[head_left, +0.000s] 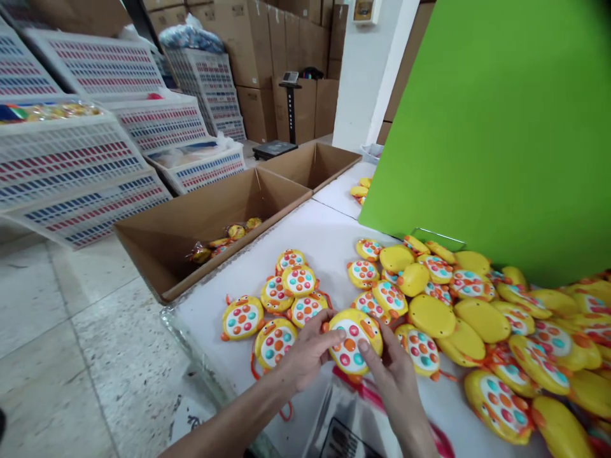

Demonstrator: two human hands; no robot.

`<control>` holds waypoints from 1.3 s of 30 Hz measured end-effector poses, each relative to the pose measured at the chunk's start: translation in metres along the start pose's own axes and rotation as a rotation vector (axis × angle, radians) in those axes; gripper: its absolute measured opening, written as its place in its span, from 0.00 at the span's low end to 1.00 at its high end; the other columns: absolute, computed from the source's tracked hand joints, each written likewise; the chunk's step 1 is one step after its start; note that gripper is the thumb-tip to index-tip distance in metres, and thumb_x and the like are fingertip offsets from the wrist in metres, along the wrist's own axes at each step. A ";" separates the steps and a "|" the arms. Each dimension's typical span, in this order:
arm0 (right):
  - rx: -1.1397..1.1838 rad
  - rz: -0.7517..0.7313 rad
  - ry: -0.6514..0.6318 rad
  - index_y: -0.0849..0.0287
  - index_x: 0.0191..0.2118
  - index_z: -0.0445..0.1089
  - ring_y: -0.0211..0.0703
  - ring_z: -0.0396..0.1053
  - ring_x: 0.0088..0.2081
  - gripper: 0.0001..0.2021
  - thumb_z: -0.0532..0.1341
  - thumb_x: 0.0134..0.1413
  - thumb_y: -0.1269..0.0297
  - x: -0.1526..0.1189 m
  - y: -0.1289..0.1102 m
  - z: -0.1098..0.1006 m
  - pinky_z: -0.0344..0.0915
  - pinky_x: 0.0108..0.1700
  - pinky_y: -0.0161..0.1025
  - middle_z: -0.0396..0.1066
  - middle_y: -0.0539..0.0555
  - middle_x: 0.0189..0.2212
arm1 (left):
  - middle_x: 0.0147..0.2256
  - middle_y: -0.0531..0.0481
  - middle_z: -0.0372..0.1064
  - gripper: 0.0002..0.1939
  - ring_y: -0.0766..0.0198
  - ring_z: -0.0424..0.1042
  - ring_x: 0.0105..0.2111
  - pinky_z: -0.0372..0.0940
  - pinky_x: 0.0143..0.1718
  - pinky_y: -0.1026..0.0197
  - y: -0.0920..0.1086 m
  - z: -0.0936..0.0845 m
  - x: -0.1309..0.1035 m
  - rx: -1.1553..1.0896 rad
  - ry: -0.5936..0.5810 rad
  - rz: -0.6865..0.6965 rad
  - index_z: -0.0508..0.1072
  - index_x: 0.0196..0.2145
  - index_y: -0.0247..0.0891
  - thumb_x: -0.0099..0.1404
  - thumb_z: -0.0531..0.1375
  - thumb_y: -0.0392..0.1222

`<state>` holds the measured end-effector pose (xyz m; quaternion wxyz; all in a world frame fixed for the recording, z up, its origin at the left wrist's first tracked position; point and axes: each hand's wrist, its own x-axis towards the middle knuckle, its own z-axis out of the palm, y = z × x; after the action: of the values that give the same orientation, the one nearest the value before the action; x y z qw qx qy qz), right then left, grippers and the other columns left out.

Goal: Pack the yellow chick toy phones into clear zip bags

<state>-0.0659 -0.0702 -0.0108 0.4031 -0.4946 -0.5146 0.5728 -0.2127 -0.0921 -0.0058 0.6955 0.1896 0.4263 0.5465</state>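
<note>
Between my two hands is a yellow duck-shaped toy [354, 342], its white face with red, orange and teal round buttons turned up. My left hand [312, 346] grips its left side, thumb on the buttons. The right hand [392, 366] holds the other side, its thumb pressed near a teal button. Left of them lies a small group of the same duck toys [242, 318], some stacked, with orange cords. To the right spreads a large heap of duck toys [432, 316], some face down. Below my hands sit clear plastic bags [351, 432] with printing.
An open cardboard box [191, 213] beside the table's left edge holds several wrapped toys; another open box [315, 162] stands behind it. A green board [501, 127] rises at the right. White crates [76, 152], a floor scale [277, 149] and stacked cartons [238, 44] are beyond.
</note>
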 end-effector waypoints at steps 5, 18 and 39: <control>-0.007 -0.015 -0.017 0.59 0.51 0.64 0.51 0.70 0.45 0.24 0.64 0.47 0.57 -0.008 -0.005 0.002 0.69 0.44 0.43 0.70 0.58 0.47 | 0.41 0.47 0.70 0.21 0.58 0.69 0.41 0.65 0.39 0.62 0.000 0.000 -0.011 0.226 -0.068 0.080 0.68 0.45 0.37 0.53 0.65 0.42; 0.075 -0.046 0.086 0.60 0.52 0.64 0.49 0.69 0.48 0.23 0.60 0.51 0.55 -0.023 0.001 0.005 0.69 0.45 0.41 0.70 0.58 0.49 | 0.44 0.46 0.68 0.26 0.57 0.69 0.40 0.66 0.40 0.59 -0.010 -0.006 -0.009 0.337 0.053 0.136 0.65 0.49 0.37 0.53 0.65 0.44; 0.105 -0.003 -0.003 0.55 0.53 0.64 0.46 0.65 0.52 0.20 0.60 0.54 0.59 -0.029 0.010 0.008 0.66 0.50 0.39 0.68 0.54 0.52 | 0.44 0.47 0.68 0.41 0.56 0.69 0.41 0.66 0.40 0.60 -0.004 -0.019 -0.019 0.409 -0.043 0.105 0.60 0.53 0.38 0.42 0.70 0.35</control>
<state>-0.0680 -0.1010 -0.0162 0.4287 -0.4710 -0.4851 0.5992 -0.2261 -0.1150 -0.0114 0.6220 0.3604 0.5029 0.4799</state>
